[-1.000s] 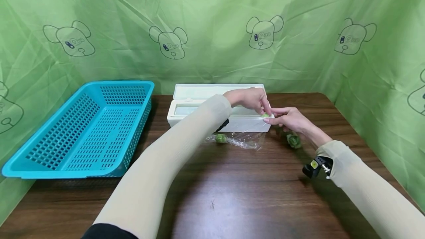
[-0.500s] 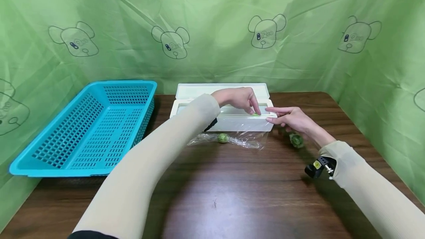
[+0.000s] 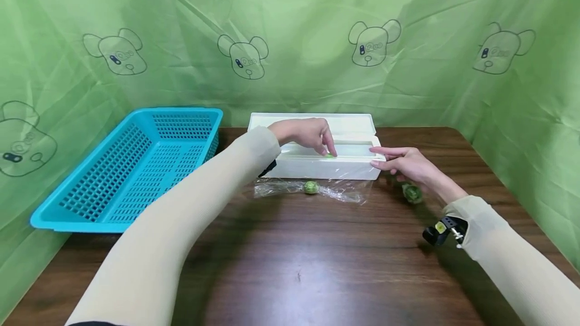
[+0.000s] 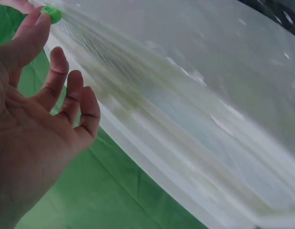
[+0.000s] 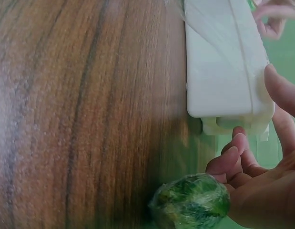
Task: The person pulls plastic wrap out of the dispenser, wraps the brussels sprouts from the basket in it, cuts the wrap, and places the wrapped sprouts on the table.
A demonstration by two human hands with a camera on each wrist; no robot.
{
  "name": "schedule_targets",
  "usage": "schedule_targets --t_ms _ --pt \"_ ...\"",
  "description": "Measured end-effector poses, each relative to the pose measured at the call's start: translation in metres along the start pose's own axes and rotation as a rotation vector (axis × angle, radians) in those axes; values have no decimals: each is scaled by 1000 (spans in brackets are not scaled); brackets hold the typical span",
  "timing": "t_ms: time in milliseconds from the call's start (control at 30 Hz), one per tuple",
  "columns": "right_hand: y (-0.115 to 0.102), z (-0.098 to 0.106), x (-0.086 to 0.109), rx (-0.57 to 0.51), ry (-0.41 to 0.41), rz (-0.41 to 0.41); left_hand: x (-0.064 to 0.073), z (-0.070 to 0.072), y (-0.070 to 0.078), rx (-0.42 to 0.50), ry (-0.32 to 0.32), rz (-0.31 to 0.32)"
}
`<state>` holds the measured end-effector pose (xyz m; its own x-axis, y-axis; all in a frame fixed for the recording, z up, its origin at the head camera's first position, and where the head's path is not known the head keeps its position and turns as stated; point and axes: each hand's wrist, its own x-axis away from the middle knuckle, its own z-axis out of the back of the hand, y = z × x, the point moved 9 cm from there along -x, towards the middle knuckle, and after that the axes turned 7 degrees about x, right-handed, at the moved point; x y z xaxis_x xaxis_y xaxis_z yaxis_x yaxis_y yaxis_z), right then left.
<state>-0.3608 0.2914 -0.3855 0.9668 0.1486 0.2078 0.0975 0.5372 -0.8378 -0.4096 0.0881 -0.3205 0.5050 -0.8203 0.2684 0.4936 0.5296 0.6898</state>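
My left hand [image 3: 307,134] pinches the small green slider [image 4: 52,15] of a white cling film box [image 3: 328,169] between thumb and forefinger, its other fingers loosely bent. At the box's right end, my right hand [image 3: 410,166] grips the corner, thumb in front. Clear film [image 3: 343,192] hangs over the front edge onto the table. On that film lies a small round green item [image 3: 311,187], its kind unclear. A second green bundle [image 5: 192,202], leafy-looking and wrapped in film, lies under my right hand. The box's lid [image 3: 351,123] is raised behind.
A blue plastic basket [image 3: 59,226] with slotted walls stands left of the box on the brown wooden table [image 3: 290,260]. Green cloth [image 3: 299,4] with bear-head drawings hangs behind and at the sides.
My left hand has slid the green slider leftward along the box's front edge, from the right end to about the middle. My right hand keeps its hold. The head view has turned slightly left.
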Motion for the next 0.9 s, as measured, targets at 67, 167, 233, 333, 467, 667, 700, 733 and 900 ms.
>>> schedule_targets --t_ms 67,167,233,333,467,667,700,733,900 --pt "0 0 0 -3 -1 2 6 3 -4 -6 1 12" --pt "1 1 0 -10 0 -2 15 6 -9 2 -2 30" --pt "2 1 -1 -20 -4 -6 19 6 -11 5 -4 35" --pt "2 -1 -2 -18 -9 -11 24 8 -13 4 -4 34" --pt "4 -1 -3 -19 -12 -20 27 9 -14 -14 -6 26" --pt "5 -3 -4 -36 -24 -31 33 10 -18 -18 -8 43" --pt "4 -3 -4 -38 -25 -30 35 10 -19 -17 -6 43" --pt "4 -3 -4 -40 -24 -29 35 11 -20 -17 -4 40" --pt "3 -2 -4 -47 -21 -21 42 14 -27 2 4 34"
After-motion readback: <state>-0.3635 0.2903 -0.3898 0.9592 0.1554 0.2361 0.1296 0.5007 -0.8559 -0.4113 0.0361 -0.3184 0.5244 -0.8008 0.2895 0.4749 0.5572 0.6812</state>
